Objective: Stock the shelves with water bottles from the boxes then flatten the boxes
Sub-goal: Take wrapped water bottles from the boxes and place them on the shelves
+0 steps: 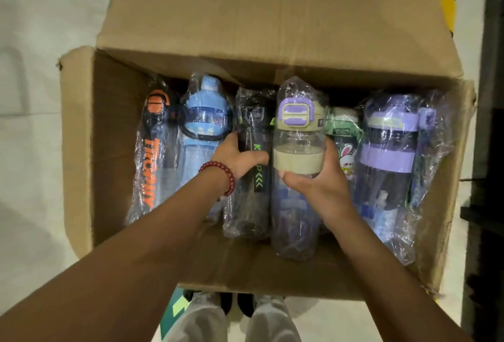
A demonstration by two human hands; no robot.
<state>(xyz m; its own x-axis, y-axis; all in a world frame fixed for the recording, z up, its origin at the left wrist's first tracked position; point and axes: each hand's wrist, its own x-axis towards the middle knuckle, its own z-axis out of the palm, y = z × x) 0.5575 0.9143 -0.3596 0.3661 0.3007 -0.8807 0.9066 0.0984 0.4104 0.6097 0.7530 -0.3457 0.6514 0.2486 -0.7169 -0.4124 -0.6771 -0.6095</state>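
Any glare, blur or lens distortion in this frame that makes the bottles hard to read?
Head view: glare streaks on the plastic wrap hide some labels; wide-angle bending stretches the forearms and box edges; box interior dim; left hand and right hand fairly sharp.

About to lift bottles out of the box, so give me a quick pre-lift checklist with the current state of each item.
1. Right hand grip on the purple-lidded bottle: fingers and thumb wrap its beige band. Ok.
2. Left hand grip on the black bottle with green print: fingers curl round it. Ok.
3. Box flaps folded back, opening free above the bottles. Ok.
4. Plastic wrap on the held bottles looks loose and could slip in the grip. Cannot tell.
5. Neighbours, the blue bottle and the rabbit-print bottle, lie tight against the held ones and may drag. Not ok.
6. Shelf space to receive the bottles: out of view. Cannot tell.
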